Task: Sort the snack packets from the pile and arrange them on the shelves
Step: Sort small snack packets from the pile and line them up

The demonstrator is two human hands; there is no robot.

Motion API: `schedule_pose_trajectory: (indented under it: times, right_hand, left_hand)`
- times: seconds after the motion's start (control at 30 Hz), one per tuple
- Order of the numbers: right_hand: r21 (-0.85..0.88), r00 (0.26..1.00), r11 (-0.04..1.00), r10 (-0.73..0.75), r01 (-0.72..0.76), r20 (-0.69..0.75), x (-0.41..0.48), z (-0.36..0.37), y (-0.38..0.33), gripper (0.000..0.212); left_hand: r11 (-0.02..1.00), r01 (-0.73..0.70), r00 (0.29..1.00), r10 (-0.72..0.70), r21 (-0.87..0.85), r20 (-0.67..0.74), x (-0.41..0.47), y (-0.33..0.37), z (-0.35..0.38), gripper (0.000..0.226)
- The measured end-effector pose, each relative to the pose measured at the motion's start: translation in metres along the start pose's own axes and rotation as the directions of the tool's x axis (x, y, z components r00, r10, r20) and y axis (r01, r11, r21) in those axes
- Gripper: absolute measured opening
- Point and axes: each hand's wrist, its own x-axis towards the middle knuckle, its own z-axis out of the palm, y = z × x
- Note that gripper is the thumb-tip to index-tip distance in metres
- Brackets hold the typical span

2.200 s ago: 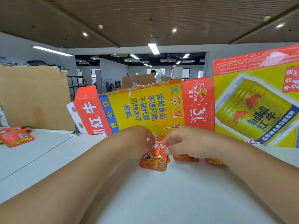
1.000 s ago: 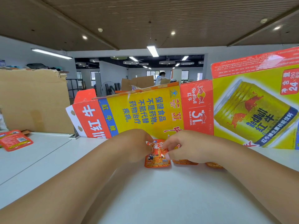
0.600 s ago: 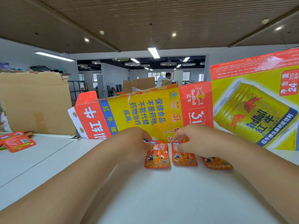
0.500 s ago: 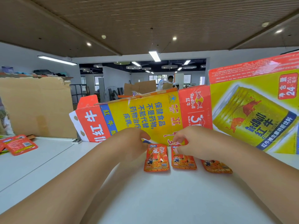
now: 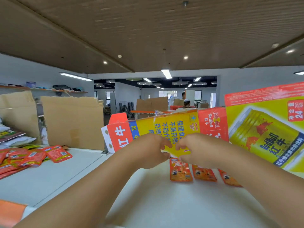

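Left hand (image 5: 148, 150) and right hand (image 5: 195, 150) close together, fingers loosely curled, nothing seen inside. Just under the right hand: three orange snack packets (image 5: 180, 170), side by side, long ways pointing away. Behind: Red Bull carton (image 5: 164, 129). Way off left (nearer the left hand): red packet pile (image 5: 29, 155).

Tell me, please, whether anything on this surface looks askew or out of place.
The rightmost orange packet lies slanted, its lower end angled rightward, while the middle packet and left packet sit straight and parallel.
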Motion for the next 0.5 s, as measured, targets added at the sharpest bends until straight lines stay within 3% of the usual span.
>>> schedule_pose_trajectory:
  times: [0.3,0.4,0.5]
  right_hand:
    - [-0.039,0.999,0.998,-0.047,0.046,-0.003,0.027,-0.013,-0.144,0.035]
    - [-0.146,0.993,0.983,-0.115,0.116,0.01,0.044,-0.015,-0.212,0.035]
    - [-0.146,0.978,0.968,-0.206,0.206,0.017,0.062,-0.011,-0.277,0.034]
  left_hand:
    - [0.994,0.105,0.994,-0.104,0.044,-0.023,-0.102,-0.136,-0.063,0.035]
    - [0.985,0.172,0.984,-0.172,-0.006,-0.035,-0.144,-0.193,-0.084,0.032]
    - [0.975,0.224,0.974,-0.223,0.015,-0.029,-0.188,-0.25,-0.096,0.024]
